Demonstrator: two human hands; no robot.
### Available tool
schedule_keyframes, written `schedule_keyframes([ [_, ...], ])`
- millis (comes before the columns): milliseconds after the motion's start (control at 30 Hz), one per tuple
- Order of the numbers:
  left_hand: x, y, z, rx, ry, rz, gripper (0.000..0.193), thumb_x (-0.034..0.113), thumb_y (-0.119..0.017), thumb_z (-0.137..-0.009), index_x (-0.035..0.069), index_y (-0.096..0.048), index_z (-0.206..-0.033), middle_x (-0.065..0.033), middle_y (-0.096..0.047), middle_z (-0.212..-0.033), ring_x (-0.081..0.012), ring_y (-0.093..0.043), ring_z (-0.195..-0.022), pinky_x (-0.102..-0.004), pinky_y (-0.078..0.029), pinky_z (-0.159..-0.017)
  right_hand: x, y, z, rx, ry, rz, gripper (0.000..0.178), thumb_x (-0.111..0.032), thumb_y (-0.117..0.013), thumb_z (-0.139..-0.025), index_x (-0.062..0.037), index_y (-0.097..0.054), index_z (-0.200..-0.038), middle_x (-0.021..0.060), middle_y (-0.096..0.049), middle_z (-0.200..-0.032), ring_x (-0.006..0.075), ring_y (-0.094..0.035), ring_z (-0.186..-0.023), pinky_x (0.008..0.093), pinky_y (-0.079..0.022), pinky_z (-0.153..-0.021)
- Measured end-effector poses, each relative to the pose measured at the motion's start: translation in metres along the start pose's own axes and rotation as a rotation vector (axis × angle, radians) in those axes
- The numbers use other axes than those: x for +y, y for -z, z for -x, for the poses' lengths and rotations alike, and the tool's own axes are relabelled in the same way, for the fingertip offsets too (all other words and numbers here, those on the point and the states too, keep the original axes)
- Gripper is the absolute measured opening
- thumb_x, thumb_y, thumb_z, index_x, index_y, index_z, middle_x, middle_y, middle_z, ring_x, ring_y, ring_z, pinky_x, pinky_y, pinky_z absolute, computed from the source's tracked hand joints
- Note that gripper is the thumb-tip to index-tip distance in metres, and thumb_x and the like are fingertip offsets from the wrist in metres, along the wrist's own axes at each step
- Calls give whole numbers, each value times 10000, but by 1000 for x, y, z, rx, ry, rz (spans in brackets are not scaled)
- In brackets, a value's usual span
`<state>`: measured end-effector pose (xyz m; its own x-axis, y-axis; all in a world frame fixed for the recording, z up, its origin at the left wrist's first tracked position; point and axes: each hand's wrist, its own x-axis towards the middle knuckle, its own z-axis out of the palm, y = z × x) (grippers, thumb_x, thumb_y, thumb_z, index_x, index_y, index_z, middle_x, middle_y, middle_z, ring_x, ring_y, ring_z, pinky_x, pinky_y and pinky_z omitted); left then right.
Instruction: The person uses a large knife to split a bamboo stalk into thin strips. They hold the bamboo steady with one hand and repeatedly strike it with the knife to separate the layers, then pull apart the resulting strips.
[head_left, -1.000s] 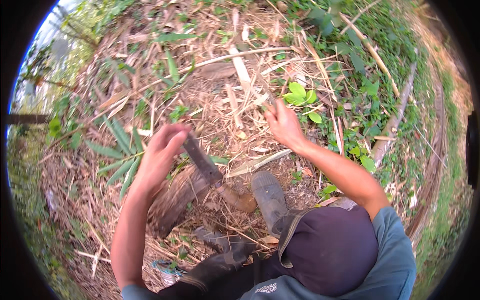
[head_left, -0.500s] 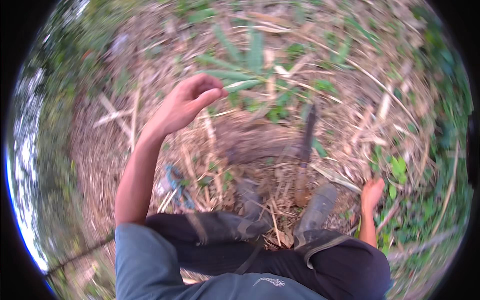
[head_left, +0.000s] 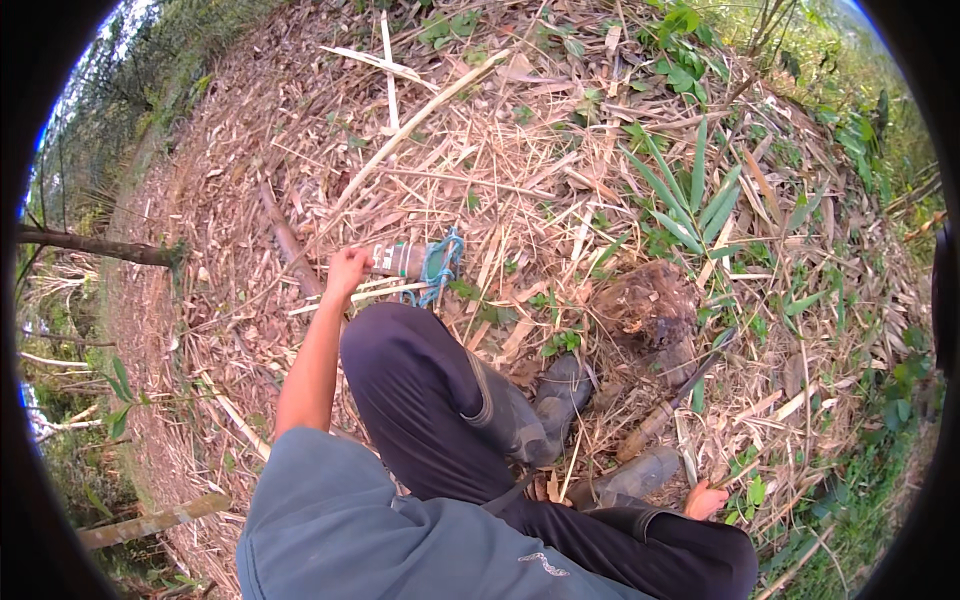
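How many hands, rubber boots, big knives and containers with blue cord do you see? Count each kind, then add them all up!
Hands: 2 (left hand, right hand)
Rubber boots: 2 (left boot, right boot)
Wood-handled knife: 1
Container with blue cord: 1
Total: 6

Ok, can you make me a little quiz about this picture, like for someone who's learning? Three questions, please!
1. Which hand is at the container beside the blue cord?
A) the left hand
B) the right hand

2. True or false: a hand is gripping the machete.

3. Fill in the missing word: the person's feet are in dark ____.

Key:
1. A.
2. False; neither hand is on it.
3. Boots.
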<state>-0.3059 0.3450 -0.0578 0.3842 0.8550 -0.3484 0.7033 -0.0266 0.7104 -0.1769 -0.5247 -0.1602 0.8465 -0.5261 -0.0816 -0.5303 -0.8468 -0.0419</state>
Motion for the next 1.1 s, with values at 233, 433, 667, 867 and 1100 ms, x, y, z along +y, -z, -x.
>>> schedule_keyframes([
  [233, -63, -64, 11, -236, -46, -31, 196, 159, -627, -914, 0, -652, -1025, -76, -726, -878, -121, -613, -709, -295, -484, -628, -10, 58, -13, 61, -68, 61, 614, -301, -720, -852, 54, -458, -1278, 296, -537, -1183, 443, -567, -1076, 510, -450, -930],
  [433, -50, -89, 3, -216, -296, -299, 234, 208, -632, -882, -1, -678, -977, -134, -709, -851, -234, -671, -783, -364, -527, -742, -115, 175, -75, -366, 500, -219, 358, -235, -668, -879, 32, -598, -1108, 183, -671, -947, 282, -645, -873, 379, -499, -817],
  [667, 130, -133, -31, -598, -798, -694, 275, 259, -599, -859, 20, -672, -973, -192, -698, -900, -363, -675, -862, -460, -520, -792, -368, 256, -9, -209, 1335, -344, 208, -161, -667, -903, 8, -617, -1014, 153, -652, -1012, 286, -641, -954, 386, -501, -855],
  [867, 194, -249, -49, -830, -1017, -1011, 263, 236, -577, -837, 27, -671, -965, -217, -691, -946, -390, -665, -892, -492, -526, -810, -472, 179, 51, -118, 1418, -173, 475, -455, -565, -970, -28, -567, -1178, 153, -612, -1120, 321, -568, -1109, 459, -438, -948],
  [1100, 166, -309, -19, -608, -824, -518, 253, 300, -592, -877, 92, -699, -975, -158, -717, -886, -341, -688, -854, -460, -520, -781, -469, 175, 43, -118, 1358, -97, 348, -376, -632, -906, -49, -634, -1027, 131, -605, -1049, 308, -573, -1085, 466, -445, -927],
])
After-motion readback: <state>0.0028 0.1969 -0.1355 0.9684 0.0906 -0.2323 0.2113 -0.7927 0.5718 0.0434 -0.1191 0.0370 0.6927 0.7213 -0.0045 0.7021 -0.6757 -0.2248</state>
